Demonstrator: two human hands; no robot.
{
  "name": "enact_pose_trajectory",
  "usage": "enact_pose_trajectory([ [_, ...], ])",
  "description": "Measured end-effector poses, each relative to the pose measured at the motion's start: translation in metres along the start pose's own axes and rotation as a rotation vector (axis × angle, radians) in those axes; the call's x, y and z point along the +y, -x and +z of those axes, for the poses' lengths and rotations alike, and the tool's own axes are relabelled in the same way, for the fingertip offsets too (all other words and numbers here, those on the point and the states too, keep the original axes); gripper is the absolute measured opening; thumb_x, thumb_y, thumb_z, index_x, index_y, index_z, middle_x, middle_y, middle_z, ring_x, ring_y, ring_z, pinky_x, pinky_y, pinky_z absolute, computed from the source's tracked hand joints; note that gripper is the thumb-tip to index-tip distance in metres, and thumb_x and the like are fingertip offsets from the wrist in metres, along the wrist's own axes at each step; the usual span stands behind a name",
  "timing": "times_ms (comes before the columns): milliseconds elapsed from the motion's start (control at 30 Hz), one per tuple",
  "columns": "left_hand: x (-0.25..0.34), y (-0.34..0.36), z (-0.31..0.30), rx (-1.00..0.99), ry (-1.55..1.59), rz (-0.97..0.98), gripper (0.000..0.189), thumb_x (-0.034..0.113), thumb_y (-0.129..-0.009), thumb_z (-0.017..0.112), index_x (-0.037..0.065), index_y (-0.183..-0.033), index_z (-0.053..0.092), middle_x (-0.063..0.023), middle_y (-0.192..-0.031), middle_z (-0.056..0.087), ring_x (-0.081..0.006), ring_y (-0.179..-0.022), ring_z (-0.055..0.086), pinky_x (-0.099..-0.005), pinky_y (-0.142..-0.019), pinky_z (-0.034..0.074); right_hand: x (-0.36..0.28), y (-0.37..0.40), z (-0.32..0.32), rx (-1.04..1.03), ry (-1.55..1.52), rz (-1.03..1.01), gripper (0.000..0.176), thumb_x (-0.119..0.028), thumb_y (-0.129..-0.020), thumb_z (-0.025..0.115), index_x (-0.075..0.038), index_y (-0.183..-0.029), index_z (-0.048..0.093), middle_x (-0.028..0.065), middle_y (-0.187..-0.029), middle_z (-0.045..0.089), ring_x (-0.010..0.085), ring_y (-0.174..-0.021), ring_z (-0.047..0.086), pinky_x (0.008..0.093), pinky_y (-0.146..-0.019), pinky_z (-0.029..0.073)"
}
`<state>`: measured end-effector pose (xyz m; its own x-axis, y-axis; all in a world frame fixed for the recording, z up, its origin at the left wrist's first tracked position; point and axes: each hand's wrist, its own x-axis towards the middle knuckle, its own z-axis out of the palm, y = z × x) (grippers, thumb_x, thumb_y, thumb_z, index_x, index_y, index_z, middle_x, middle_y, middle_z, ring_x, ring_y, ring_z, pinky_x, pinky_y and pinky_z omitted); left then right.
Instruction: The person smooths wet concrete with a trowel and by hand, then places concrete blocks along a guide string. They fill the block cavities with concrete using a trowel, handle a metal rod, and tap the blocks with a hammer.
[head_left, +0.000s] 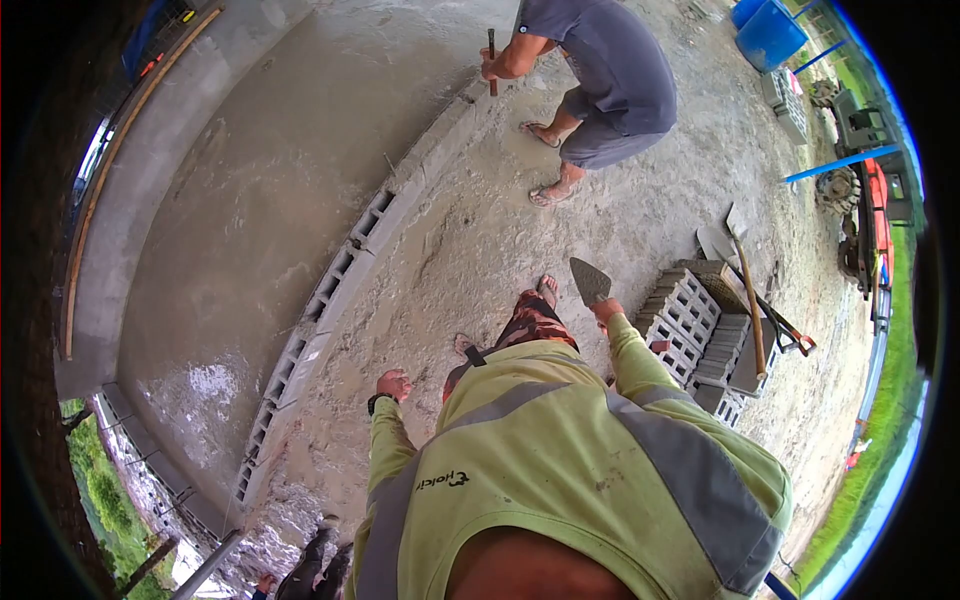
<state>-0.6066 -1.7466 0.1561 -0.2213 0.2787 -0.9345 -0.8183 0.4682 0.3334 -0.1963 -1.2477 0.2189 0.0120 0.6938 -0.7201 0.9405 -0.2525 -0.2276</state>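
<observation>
My right hand is closed round the handle of a brick trowel. The trowel's grey, pointed blade tilts up and to the left, above the muddy ground and beside a stack of hollow concrete blocks. My left hand hangs at my side with its fingers curled, and nothing shows in it. A dark band circles that wrist. To its left runs a low wall of hollow blocks with open cells on top, apart from the hand.
A bent-over co-worker grips a dark-handled tool at the wall's far end. Shovels lean on the block stack. Wet grey concrete lies beyond the wall. Blue drums stand far right; another person's legs show at the bottom.
</observation>
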Motion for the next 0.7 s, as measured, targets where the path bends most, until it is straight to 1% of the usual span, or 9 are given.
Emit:
enact_pose_trajectory([
  [33, 0.006, 0.012, 0.007, 0.078, -0.079, 0.025, 0.039, -0.007, -0.086, 0.048, 0.008, -0.12, 0.058, -0.0151, -0.099, 0.068, -0.0222, -0.065, 0.064, -0.0355, -0.049, 0.046, 0.006, -0.007, 0.003, 0.0, 0.0, 0.001, 0.029, -0.029, -0.092, 0.061, -0.003, -0.08, 0.068, 0.0125, -0.061, 0.064, 0.0246, -0.051, 0.066, 0.0403, -0.045, 0.053],
  [100, 0.007, 0.013, 0.007, 0.069, -0.089, 0.02, 0.039, -0.006, -0.086, 0.048, 0.009, -0.12, 0.058, -0.0141, -0.099, 0.068, -0.0215, -0.067, 0.065, -0.0353, -0.05, 0.046, 0.017, -0.024, 0.009, -0.03, 0.204, -0.151, 0.022, -0.023, -0.096, 0.053, -0.011, -0.094, 0.071, 0.0105, -0.064, 0.066, 0.0235, -0.052, 0.067, 0.0392, -0.046, 0.055],
  [167, 0.0, 0.0, 0.0, 0.06, -0.099, 0.016, 0.038, -0.005, -0.086, 0.048, 0.009, -0.12, 0.058, -0.0131, -0.099, 0.069, -0.0208, -0.068, 0.066, -0.035, -0.051, 0.047, 0.014, -0.023, 0.008, -0.043, 0.246, -0.13, 0.022, -0.021, -0.096, 0.05, -0.015, -0.099, 0.071, 0.0093, -0.065, 0.066, 0.0232, -0.052, 0.068, 0.0387, -0.047, 0.055],
  [200, -0.009, -0.015, -0.009, 0.021, -0.081, 0.038, 0.032, 0.013, -0.088, 0.05, 0.01, -0.119, 0.058, -0.0146, -0.101, 0.065, -0.0265, -0.071, 0.062, -0.041, -0.055, 0.045, 0.011, -0.02, 0.007, -0.054, 0.288, -0.11, 0.025, -0.019, -0.097, 0.047, -0.019, -0.103, 0.071, 0.0082, -0.066, 0.067, 0.0228, -0.053, 0.068, 0.0382, -0.047, 0.055],
  [233, -0.014, -0.023, -0.013, -0.019, -0.063, 0.059, 0.035, 0.032, -0.09, 0.051, 0.012, -0.118, 0.058, -0.0161, -0.102, 0.062, -0.0321, -0.074, 0.058, -0.0469, -0.059, 0.043, 0.01, -0.019, 0.007, -0.054, 0.289, -0.11, 0.025, -0.019, -0.097, 0.047, -0.019, -0.103, 0.071, 0.0082, -0.066, 0.067, 0.0228, -0.053, 0.068, 0.0382, -0.047, 0.055],
  [267, -0.012, -0.019, -0.01, -0.019, -0.062, 0.059, 0.035, 0.032, -0.09, 0.051, 0.012, -0.118, 0.058, -0.0161, -0.102, 0.062, -0.0321, -0.074, 0.058, -0.0469, -0.059, 0.043, 0.011, -0.018, 0.007, -0.059, 0.266, -0.1, 0.024, -0.02, -0.097, 0.048, -0.016, -0.1, 0.071, 0.0089, -0.066, 0.067, 0.0225, -0.052, 0.068, 0.0384, -0.046, 0.055],
  [400, 0.001, 0.008, 0.002, 0.027, -0.061, 0.05, 0.031, 0.013, -0.087, 0.055, 0.012, -0.117, 0.058, -0.0129, -0.097, 0.065, -0.0286, -0.07, 0.062, -0.0448, -0.057, 0.046, 0.008, -0.013, 0.007, -0.041, 0.166, -0.057, 0.027, -0.027, -0.094, 0.056, -0.004, -0.086, 0.068, 0.0117, -0.062, 0.065, 0.023, -0.05, 0.066, 0.04, -0.043, 0.052],
  [533, 0.005, 0.009, 0.003, 0.051, -0.05, 0.017, 0.039, -0.005, -0.083, 0.054, 0.012, -0.118, 0.058, -0.01, -0.092, 0.067, -0.0241, -0.067, 0.066, -0.0407, -0.055, 0.05, 0.0, 0.002, 0.004, 0.014, -0.008, -0.006, 0.035, -0.032, -0.09, 0.062, 0.0, -0.076, 0.064, 0.0131, -0.059, 0.062, 0.0246, -0.048, 0.064, 0.0412, -0.041, 0.05],
  [700, 0.007, 0.02, 0.011, 0.099, -0.186, 0.072, 0.039, -0.005, -0.084, 0.052, 0.012, -0.119, 0.058, -0.0102, -0.094, 0.068, -0.0237, -0.068, 0.066, -0.0405, -0.055, 0.051, 0.001, 0.005, 0.005, 0.035, -0.042, -0.023, 0.036, -0.032, -0.088, 0.064, 0.001, -0.072, 0.062, 0.0138, -0.057, 0.061, 0.026, -0.044, 0.062, 0.0413, -0.039, 0.047],
])
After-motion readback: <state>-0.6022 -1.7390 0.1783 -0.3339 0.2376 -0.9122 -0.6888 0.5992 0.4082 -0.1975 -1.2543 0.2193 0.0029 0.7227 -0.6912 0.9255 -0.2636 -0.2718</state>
